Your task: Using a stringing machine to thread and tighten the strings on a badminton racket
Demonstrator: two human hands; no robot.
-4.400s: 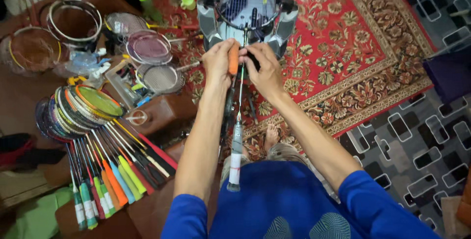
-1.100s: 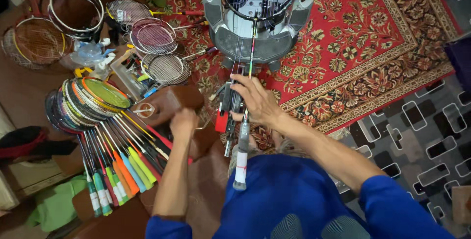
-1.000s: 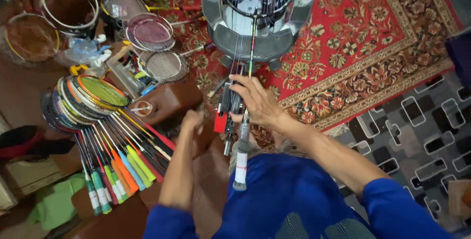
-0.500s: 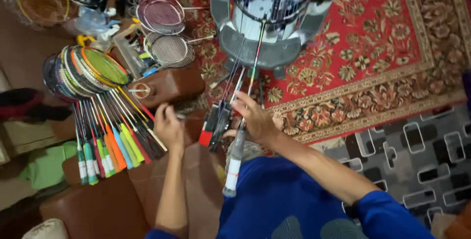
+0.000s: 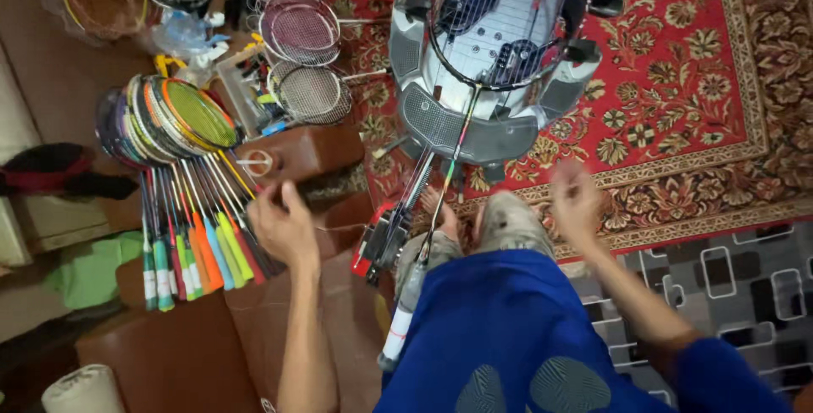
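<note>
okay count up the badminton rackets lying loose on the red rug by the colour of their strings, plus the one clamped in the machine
Pink-strung racket on the red rug: 1
White-strung rackets: 2
Racket clamped in the stringing machine: 1
Total: 4
The fanned stack overlaps too much to count.

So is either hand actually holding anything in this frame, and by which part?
Cannot be told for the left hand: a thin string seems to run by its fingers. The right hand is blurred, open and holds nothing.

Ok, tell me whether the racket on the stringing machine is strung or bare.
Partly strung at least. The racket head sits clamped flat on the grey stringing machine with a grid of strings across it; whether the pattern is complete cannot be told.
</note>
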